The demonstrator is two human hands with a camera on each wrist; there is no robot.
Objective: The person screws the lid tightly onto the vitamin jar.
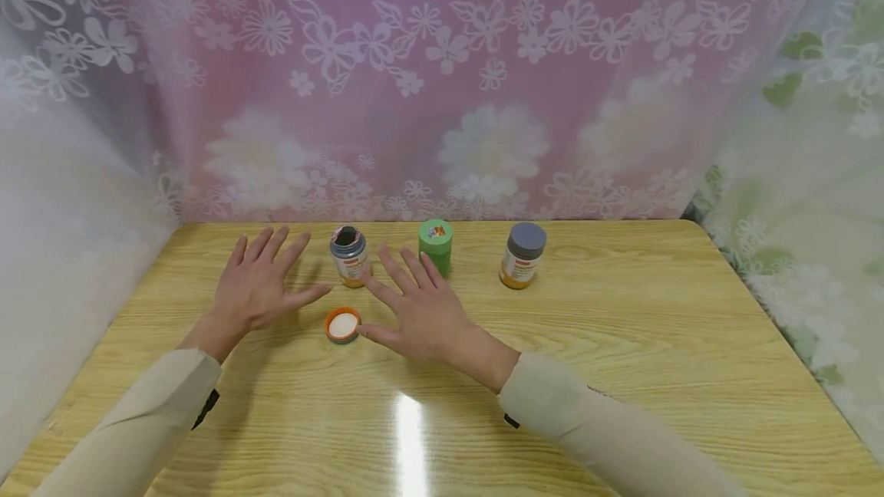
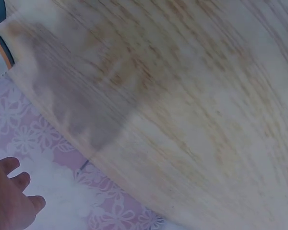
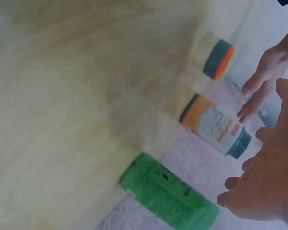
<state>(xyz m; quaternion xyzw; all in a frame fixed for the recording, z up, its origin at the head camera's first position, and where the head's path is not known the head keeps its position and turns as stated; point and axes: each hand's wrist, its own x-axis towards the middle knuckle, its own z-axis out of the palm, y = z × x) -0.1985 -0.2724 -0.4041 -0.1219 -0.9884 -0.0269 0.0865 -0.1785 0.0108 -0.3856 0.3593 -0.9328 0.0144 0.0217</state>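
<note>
An uncapped jar (image 1: 351, 258) with a torn foil rim stands between the two hands. In front of it a cap (image 1: 343, 325) lies with its white inside up. My left hand (image 1: 258, 286) is spread left of the jar, holding nothing; the left wrist view shows part of this hand (image 2: 12, 196). My right hand (image 1: 424, 317) has its fingers spread, its thumb by the cap and its fingertips near the jar and a green container (image 1: 436, 244). In the right wrist view the hand (image 3: 266, 172) is beside the jar (image 3: 216, 125) and green container (image 3: 168, 191), gripping neither.
A closed jar (image 1: 522, 255) with a grey lid stands on the wooden table (image 1: 621, 328) to the right of the green container. Behind the table hangs a pink flowered curtain (image 1: 442, 136), and pale flowered cloth stands at both sides.
</note>
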